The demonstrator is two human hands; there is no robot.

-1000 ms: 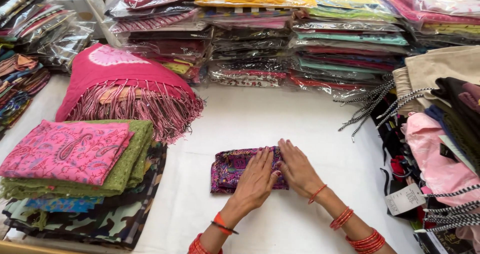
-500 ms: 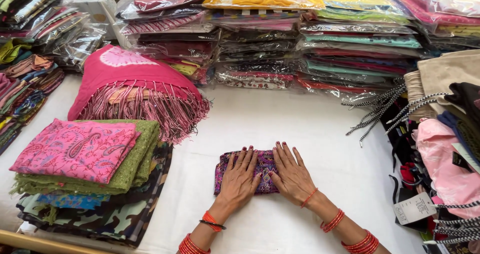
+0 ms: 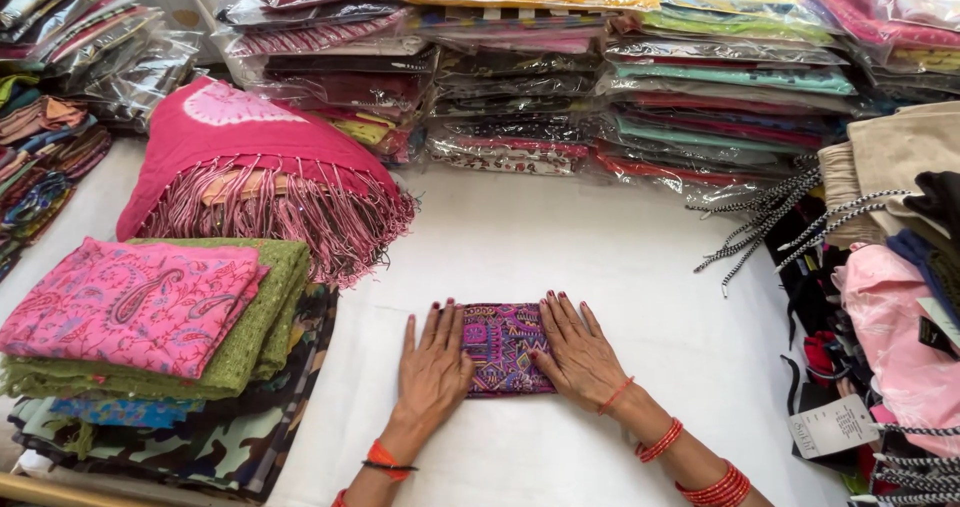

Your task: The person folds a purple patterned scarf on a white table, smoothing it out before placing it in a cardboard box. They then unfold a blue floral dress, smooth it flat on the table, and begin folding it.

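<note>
Now the small folded purple patterned cloth point(image 3: 505, 347) lies on the white counter point(image 3: 560, 257) under both my hands, left hand point(image 3: 433, 367) and right hand point(image 3: 578, 357) pressing flat, fingers spread. Clear-wrapped fabric packets point(image 3: 520, 97) stack behind; a white rectangular tag point(image 3: 832, 427) hangs right.

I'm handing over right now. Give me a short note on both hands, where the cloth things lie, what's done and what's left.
Left hand: flat, palm down on the left edge of the purple patterned cloth.
Right hand: flat on its right edge.
The cloth lies on the white table, folded into a small rectangle.
Left of it: a pink paisley cloth on a green one; behind that, a pink fringed shawl.
Bagged cloths are stacked at the back.
Done: cloth folded small.
Left: both hands are pressing it; it is not on any stack.
</note>
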